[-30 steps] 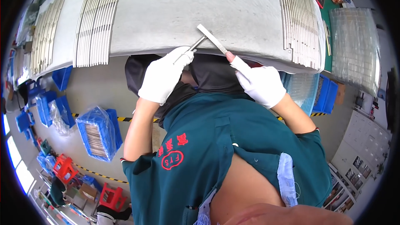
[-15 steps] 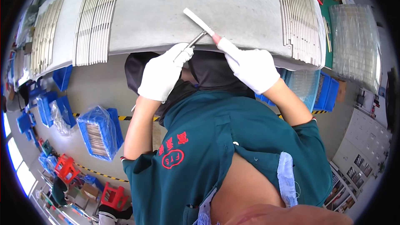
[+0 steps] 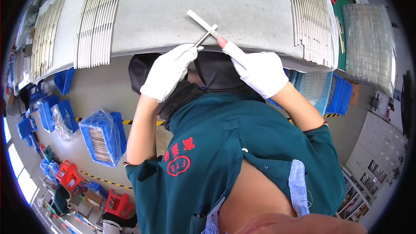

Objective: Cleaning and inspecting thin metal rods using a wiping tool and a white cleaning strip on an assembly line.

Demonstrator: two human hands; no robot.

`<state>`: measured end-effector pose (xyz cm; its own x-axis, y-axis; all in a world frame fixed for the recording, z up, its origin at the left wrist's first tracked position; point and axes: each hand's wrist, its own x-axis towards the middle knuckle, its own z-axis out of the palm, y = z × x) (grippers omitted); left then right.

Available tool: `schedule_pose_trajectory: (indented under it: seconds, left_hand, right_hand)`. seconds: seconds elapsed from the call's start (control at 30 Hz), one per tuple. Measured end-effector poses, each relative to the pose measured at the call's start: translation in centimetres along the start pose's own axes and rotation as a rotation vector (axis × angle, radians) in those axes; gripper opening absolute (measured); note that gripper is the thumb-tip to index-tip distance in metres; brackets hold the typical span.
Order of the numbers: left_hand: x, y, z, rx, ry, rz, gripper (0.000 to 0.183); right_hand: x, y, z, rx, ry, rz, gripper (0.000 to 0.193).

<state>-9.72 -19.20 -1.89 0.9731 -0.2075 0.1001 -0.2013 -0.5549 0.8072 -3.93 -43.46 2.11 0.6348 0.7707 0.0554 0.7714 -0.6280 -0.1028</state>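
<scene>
White-gloved left hand [image 3: 170,71] closes round a metal rod [image 3: 201,40] at the table's [image 3: 173,8] near edge; its tip now pokes past the pale stick [image 3: 200,22] over the table, pinched by the right hand [image 3: 260,71], so their crossing sits lower along the rod.

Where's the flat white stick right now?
In the head view's upper middle, the flat white stick is in the white-gloved right hand, crossing the thin silver metal rod in the white-gloved left hand.

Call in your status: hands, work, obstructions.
Left hand holding metal rod; right hand holding white strip; the two crossed; metal bars off to both sides, not blocking.
</scene>
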Motion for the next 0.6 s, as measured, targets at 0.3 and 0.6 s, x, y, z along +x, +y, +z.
schedule_pose_trajectory:
  seconds: [0.3, 0.6]
  left_hand:
    - [1.5, 3.9, -1.3, -0.646, -0.034, -0.751, 0.027]
    - [1.3, 3.3, -0.9, -0.603, -0.056, -0.716, 0.028]
  right_hand:
    - [0.1, 0.5, 0.3, -0.013, 0.053, -0.008, 0.057]
    - [-0.8, 0.5, -0.1, -0.025, 0.021, 0.014, 0.055]
